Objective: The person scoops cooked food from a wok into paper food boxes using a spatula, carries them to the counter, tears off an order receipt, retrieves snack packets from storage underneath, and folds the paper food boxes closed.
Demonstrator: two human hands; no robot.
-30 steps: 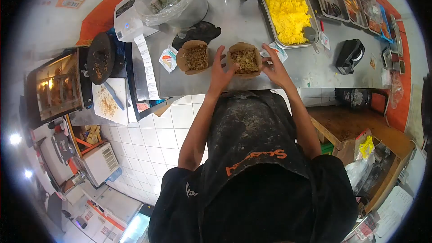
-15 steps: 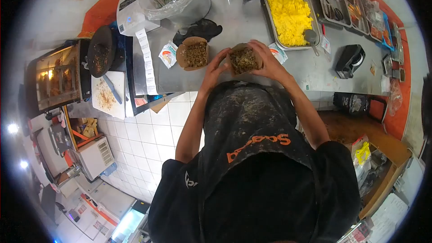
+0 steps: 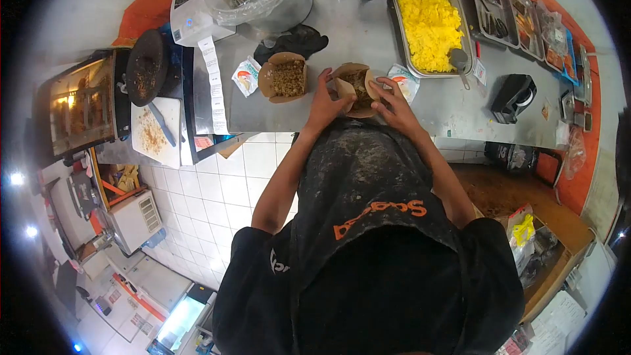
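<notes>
Two open cardboard boxes filled with brown crumbly food stand on the steel counter. At the right box (image 3: 355,73), my left hand (image 3: 326,102) grips the left side, thumb at the front corner. My right hand (image 3: 394,103) has its fingers on the right side flap of that same box. The left box (image 3: 267,79) stands untouched beside a white packet (image 3: 247,77). A second white packet (image 3: 407,83) lies behind my right hand. Behind the left box is a crumpled black cloth or glove (image 3: 300,42).
A steel tray of yellow food (image 3: 428,26) with a scoop stands at the back right, with a black tape dispenser (image 3: 514,97) farther right. A plastic-lined tub (image 3: 279,10), a printer (image 3: 192,16) and a cutting board with a knife (image 3: 155,133) are on the left.
Both hands have closed in on the right box, and its flaps now stand higher around the food. The left box remains in place while the view shifts slightly.
</notes>
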